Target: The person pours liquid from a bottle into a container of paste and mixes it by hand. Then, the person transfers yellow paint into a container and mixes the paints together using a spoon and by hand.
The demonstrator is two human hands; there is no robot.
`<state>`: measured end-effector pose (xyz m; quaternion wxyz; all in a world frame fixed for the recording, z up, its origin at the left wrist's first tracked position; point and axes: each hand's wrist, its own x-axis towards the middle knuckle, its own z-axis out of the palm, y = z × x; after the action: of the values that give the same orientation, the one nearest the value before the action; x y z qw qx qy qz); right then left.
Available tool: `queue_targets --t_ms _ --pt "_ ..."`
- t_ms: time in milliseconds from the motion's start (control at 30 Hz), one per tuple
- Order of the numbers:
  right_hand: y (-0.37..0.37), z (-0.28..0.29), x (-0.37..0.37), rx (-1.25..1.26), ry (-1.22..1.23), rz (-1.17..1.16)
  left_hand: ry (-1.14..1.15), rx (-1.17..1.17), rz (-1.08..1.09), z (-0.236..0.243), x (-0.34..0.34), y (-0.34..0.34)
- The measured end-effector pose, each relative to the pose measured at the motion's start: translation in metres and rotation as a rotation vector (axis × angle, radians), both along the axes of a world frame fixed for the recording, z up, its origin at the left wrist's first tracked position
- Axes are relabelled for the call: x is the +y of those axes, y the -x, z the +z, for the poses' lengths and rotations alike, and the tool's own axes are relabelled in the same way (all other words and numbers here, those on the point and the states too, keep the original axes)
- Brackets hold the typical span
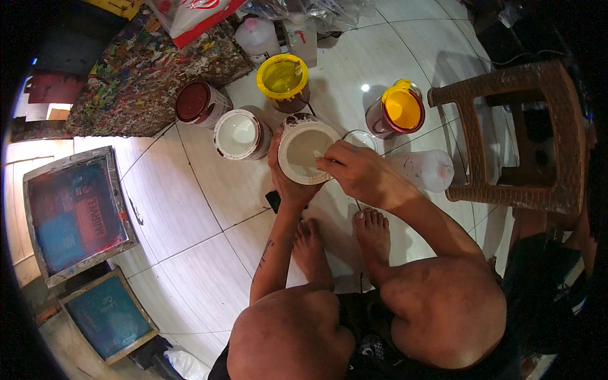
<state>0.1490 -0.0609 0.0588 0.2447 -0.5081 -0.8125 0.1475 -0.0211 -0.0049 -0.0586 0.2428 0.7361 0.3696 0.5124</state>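
Note:
Between my bent knees and the paint cans, a round white tub [284, 166] is tilted toward me, with pale whitish-grey material inside. My left hand [291, 188] is wrapped round its left side and underside. At the right rim, my right hand [360, 170] has its fingers pinched together over the opening. A small pale bit shows at those fingertips, but what they grip is mostly hidden. Just left of the tub stands a can of white paint [220, 140]. A clear round lid or dish [366, 140] lies partly behind my right hand.
Farther off stand a yellow-rimmed tub [260, 77], a dark-red-lidded can [194, 101] and a can with yellow-orange paint [378, 120]. A translucent bottle [434, 171] lies near a brown stool [567, 139]. Two framed printing screens [79, 218] are at left; a paint-crusted board [152, 76] is behind.

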Motion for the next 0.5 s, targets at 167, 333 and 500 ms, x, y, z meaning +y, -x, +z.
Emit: queue_targets --t_ms 167,333,500 --pt "-0.003 -0.011 0.001 0.001 -0.028 0.008 -0.002 0.002 -0.012 -0.005 -0.002 0.002" --pt "-0.003 -0.007 0.007 0.032 -0.1 -0.048 -0.02 0.034 -0.03 0.002 -0.007 -0.003" --pt "0.0 -0.001 0.005 0.019 -0.014 0.039 0.032 -0.046 -0.052 -0.003 -0.005 0.002"
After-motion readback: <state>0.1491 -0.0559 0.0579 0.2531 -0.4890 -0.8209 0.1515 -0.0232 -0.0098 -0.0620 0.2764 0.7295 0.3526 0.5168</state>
